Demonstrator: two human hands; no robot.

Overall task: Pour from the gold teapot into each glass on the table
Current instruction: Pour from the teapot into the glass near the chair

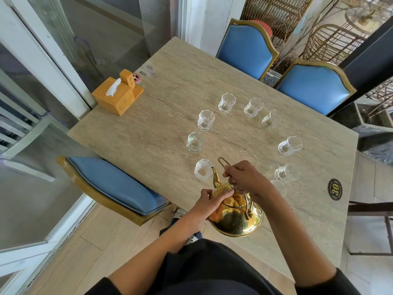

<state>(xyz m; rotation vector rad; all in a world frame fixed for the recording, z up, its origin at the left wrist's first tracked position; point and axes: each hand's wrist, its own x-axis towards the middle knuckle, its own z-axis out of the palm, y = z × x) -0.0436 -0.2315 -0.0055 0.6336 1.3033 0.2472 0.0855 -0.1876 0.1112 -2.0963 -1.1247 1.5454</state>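
Polished gold metal teapot held above the near edge of the beige stone-look table, tilted forward, its curved spout pointing toward 11 o'clock. Spout tip sits just beside the rim of the nearest small cut-crystal glass; judged to be lined up for a pour into that one. No stream visible.

Right hand sits above the pot at 12 o'clock of the body, fingers curled round the thin wire bail handle, whose loop end sticks out past the knuckles toward 11 o'clock. This hand looks to carry the weight and set the tilt.

Left hand comes in from 9 o'clock, fingers bent and lying against the pot's upper shoulder near the lid; probably steadying the lid or body while tilting. A true grip or only a press cannot be told.

Clear glasses stand in a ring on the table, teapot at its 6 o'clock: further ones at 9, 10, 12, 1, 2, 3 and 4, well apart from each other. One more partly hidden behind the right wrist. Ring layout likely lets the pot go round in turn. Fill levels not readable.

Orange box-shaped tissue holder at far left corner; blue padded gold-framed chairs around.
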